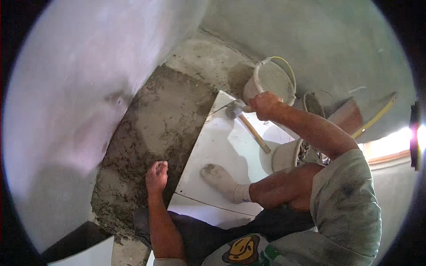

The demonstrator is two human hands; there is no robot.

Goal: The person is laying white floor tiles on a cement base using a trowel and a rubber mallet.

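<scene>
My right hand (266, 105) is closed around the handle of a trowel, its thin blade (223, 106) seen nearly edge-on above a white tile's far corner. Under the trowel lies a mallet (254, 132) with a wooden handle, on the white tiles (208, 148). To the left, my left hand (157, 176) hovers over or rests on the wet grey mortar bed (166, 106); I cannot tell which. Its fingers are curled in, and whatever may be inside them is hidden. The mortar is smoother at the far end and rough and clumpy near me.
A round bucket (290, 86) with a yellow handle stands in the far right corner. Nearer is another bucket (284, 157) holding dark mix. Plastered walls (80, 88) close in on the left and back. My socked foot (219, 181) rests on the tiles.
</scene>
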